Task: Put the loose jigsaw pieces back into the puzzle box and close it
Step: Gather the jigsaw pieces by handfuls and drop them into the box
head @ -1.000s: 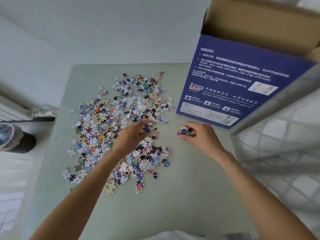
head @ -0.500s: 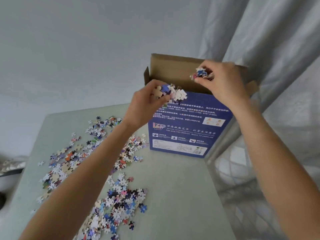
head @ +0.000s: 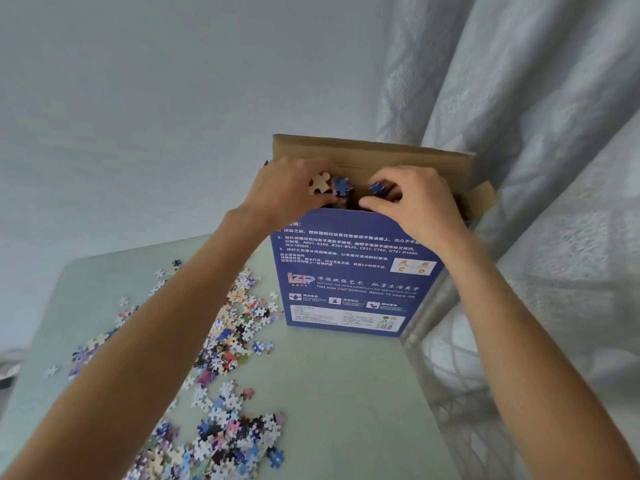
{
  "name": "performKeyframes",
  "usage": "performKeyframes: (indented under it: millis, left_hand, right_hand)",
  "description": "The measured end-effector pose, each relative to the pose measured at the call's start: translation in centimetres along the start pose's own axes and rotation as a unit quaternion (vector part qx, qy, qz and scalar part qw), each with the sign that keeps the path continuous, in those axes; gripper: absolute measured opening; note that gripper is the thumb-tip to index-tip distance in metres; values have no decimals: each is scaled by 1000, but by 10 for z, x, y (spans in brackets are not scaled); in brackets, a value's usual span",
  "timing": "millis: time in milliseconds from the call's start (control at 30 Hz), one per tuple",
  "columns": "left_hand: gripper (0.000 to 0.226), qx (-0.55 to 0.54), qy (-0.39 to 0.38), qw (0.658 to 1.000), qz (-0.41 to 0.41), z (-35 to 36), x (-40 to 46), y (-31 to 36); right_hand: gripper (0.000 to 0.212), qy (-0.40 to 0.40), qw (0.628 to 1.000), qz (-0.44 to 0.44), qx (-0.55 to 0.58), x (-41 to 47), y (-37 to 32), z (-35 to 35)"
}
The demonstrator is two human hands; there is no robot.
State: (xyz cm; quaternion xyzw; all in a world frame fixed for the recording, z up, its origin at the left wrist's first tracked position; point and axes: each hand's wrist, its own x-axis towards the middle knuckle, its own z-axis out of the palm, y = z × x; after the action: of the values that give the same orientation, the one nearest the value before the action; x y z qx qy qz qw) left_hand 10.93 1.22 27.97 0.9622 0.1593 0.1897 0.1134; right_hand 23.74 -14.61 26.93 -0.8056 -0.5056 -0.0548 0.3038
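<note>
Nearest, loose pieces lie scattered over the pale green bench, thickest at the lower left and trailing up toward the far left edge, partly hidden behind the left forearm. The right half of the bench near the viewer is bare surface. Both forearms reach up and away from the viewer toward the box, which stands upright at the far right corner of the bench, its blue printed side facing the viewer and its brown top flaps folded open.

The left hand is at the box mouth, its grip curled round a small bunch of pieces; a tan one and a blue one stick out from the fingertips, just over the opening. The right hand is beside it, also over the opening, thumb lying along the blue front edge; its grip pinches a blue piece between curled fingers. The two hands are near each other but apart.

Behind the box hangs a grey patterned curtain on the right, and a plain pale wall fills the left.
</note>
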Motion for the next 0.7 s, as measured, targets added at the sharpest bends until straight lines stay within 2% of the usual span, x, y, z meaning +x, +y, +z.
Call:
performKeyframes:
  millis: [133,233,367,467,533,600,633,700]
  left_hand:
    - [29,-12,24,1000,12,-4,-1,1]
    - [20,-8,42,999,33,-2,-4,-2]
    - [14,21,82,991,105,3,-15,-6]
    - [16,16,152,976,156,4,-30,-8]
    - [16,-7,205,961,185,4,-49,-9]
    - [15,-34,239,954,178,6,-81,-11]
    - [15,-47,245,955,162,10,-101,-12]
    - [15,-49,232,966,103,22,-150,-21]
  right_hand:
    - [28,21,999,-3,-31,-1,-6,0]
    - [16,33,998,-10,-54,-3,-10,3]
    - [12,66,995,-16,-74,-8,-14,6]
    - [19,94,991,-28,-89,-10,-18,8]
    - [19,149,981,-72,-102,-15,-24,8]
    - [19,189,964,-154,-110,-27,-39,19]
    - [19,191,953,-205,-111,-37,-48,30]
    - [17,141,945,-285,-78,-64,-69,64]
